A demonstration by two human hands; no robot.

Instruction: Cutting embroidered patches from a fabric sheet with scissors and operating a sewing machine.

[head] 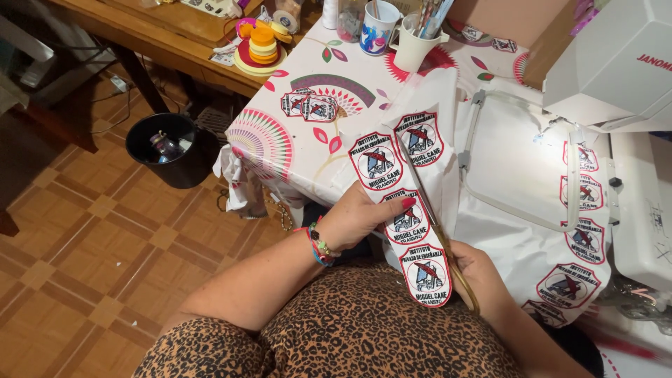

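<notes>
the step in hand looks like cutting embroidered badges free: the left hand (357, 218) pinches a strip of badges (404, 210), thumb on top across its middle, holding it over the lap just near of the counter (294, 150) edge. the right hand (470, 269) is closed round the gold handles of scissors (432, 210), whose blades run along the strip's right edge, up toward the far badges. whether the blades are parted or closed i cannot tell.

the next cut, i judge, calls for keeping the blades close to the badge borders without nicking the stitching, and for the left hand to keep the strip taut and turn it at each curve.

room: to the right, touching the strip, lies white cloth (532, 245) with more badges, clamped partly in a hoop (521, 164) under the sewing machine (616, 63). loose badges (309, 105) and cups (395, 31) sit far on the counter, well apart. left of the lap is open floor (98, 245) with a black bin (168, 147), so offcuts and elbows have space there; the right side is crowded.
</notes>
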